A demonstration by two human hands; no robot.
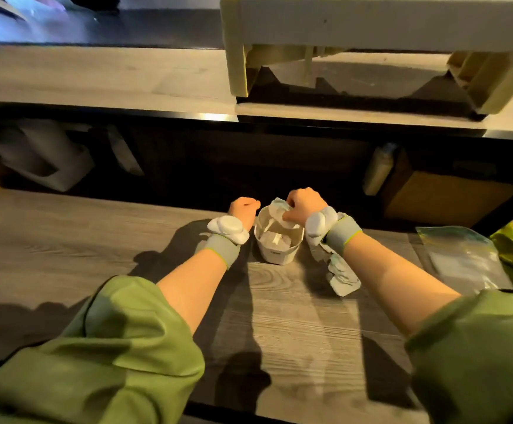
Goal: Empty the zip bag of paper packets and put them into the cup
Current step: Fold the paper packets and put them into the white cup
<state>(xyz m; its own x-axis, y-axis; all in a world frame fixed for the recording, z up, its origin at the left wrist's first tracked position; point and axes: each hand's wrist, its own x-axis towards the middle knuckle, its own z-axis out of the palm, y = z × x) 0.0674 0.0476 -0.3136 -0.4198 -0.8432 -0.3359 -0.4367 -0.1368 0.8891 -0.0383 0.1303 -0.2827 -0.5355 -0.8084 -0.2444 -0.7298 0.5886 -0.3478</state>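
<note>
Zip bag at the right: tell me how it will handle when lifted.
The zip bag lies flat and wrinkled on the table, so probably floppy thin film. It looks nearly empty, so likely light. Its glossy sheen suggests it may be slippery.

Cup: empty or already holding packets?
Holding packets. White paper packets show inside the upright cup, and the right hand pinches another packet at its rim.

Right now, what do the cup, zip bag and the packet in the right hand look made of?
Cup: white, matte, probably paper or thin card. Zip bag: clear glossy plastic film; the table shows through, with glints. Packet, pinched by the right hand: pale creased paper, perhaps lined, cannot tell.
</note>
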